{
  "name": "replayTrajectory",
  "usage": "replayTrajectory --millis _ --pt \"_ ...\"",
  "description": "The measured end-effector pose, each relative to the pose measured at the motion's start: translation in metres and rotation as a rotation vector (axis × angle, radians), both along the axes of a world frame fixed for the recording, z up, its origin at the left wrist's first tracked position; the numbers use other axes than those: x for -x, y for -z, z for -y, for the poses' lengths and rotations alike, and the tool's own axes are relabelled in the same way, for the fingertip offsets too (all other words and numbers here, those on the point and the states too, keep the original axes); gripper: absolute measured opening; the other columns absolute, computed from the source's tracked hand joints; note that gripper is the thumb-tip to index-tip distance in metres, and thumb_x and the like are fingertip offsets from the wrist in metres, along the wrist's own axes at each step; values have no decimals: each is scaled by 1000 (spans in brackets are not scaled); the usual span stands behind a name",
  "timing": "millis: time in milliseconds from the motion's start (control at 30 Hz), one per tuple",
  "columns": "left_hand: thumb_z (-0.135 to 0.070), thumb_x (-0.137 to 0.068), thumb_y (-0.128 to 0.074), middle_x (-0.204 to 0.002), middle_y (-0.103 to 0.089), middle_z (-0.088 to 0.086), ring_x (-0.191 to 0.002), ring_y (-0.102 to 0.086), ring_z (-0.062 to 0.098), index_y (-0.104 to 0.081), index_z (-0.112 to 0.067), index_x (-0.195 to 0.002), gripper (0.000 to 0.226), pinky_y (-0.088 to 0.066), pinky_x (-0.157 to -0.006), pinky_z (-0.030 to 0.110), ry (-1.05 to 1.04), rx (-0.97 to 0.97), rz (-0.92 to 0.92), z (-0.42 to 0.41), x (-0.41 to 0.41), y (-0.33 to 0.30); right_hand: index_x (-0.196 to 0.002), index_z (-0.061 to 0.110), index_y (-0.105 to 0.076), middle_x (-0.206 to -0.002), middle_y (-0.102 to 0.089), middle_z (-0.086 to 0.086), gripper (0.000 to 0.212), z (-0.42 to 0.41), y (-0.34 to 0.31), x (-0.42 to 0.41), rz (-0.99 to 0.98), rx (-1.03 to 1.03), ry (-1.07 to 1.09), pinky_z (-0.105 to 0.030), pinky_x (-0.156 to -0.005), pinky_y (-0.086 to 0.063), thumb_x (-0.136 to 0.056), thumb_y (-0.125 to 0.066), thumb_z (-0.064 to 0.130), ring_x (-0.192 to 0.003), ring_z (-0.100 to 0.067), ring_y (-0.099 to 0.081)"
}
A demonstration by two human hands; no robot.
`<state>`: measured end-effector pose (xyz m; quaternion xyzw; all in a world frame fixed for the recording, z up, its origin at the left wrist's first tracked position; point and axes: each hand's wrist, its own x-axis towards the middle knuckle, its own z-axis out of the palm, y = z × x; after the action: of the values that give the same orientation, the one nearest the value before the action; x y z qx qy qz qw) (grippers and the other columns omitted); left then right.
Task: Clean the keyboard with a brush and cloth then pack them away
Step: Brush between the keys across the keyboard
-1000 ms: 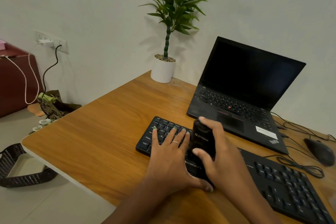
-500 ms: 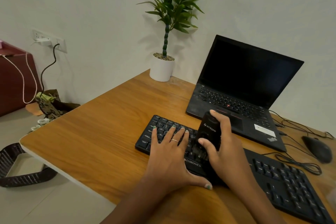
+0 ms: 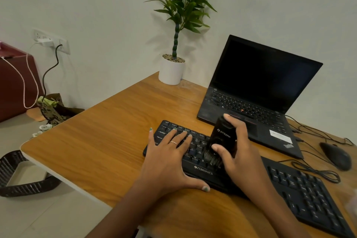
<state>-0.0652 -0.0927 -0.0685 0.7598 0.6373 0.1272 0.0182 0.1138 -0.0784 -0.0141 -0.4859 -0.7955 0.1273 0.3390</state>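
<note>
A long black Zebronics keyboard [image 3: 301,195] lies across the wooden desk [image 3: 108,141]. My left hand [image 3: 170,158] rests flat on its left end, fingers spread over the keys, thumb at the front edge. My right hand [image 3: 241,152] grips a black brush [image 3: 222,141] upright, its bristles down on the middle keys. A pale blurred shape at the far right edge may be a cloth; I cannot tell.
An open black laptop [image 3: 257,91] stands behind the keyboard. A black mouse [image 3: 336,155] and loose cables [image 3: 316,172] lie at the right. A potted plant [image 3: 172,69] sits at the desk's back corner. The desk's left edge drops to the floor.
My right hand has drawn the brush away from me and to the right across the keys, tilting it more upright. My left hand has stayed in place on the keyboard.
</note>
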Motion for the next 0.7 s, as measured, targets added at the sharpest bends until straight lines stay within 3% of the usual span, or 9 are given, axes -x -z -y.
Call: replayTrajectory --millis 167,300,433,567,700 --pt "-101 -46 -17 -163 -1 -11 -149 8 11 -1 -31 -155 131 15 -114 60 -4 17 18 2 -1 -1 -124 62 -17 -107 -45 27 73 11 -1 7 55 39 -134 -20 -73 -53 -85 -65 24 -94 1 -55" --pt "-100 -48 -17 -163 -1 -12 -149 9 10 -1 -31 -155 128 13 -115 58 -9 3 14 4 -1 0 -129 56 -14 -109 -47 18 73 -2 -2 6 60 -27 -64 -27 -73 -55 -86 -64 23 -93 -4 -56" --pt "-101 -49 -21 -163 -3 -11 -149 6 11 -4 -30 -156 129 13 -116 58 -7 3 32 4 -2 1 -126 61 -19 -111 -42 33 74 7 -3 8 102 8 -193 -15 -77 -50 -85 -65 22 -100 5 -52" --pt "-100 -50 -17 -163 -2 -11 -149 8 11 -2 -30 -155 127 13 -116 57 -6 3 13 3 -2 1 -128 58 -16 -107 -47 22 73 -3 -5 2 76 4 -122 -23 -74 -54 -86 -63 22 -94 -1 -56" --pt "-101 -51 -21 -163 -5 -11 -149 5 11 -6 -30 -156 127 12 -116 57 -10 0 36 2 -2 2 -124 64 -22 -116 -40 41 74 7 -6 9 89 42 -253 -14 -82 -50 -85 -64 18 -110 10 -47"
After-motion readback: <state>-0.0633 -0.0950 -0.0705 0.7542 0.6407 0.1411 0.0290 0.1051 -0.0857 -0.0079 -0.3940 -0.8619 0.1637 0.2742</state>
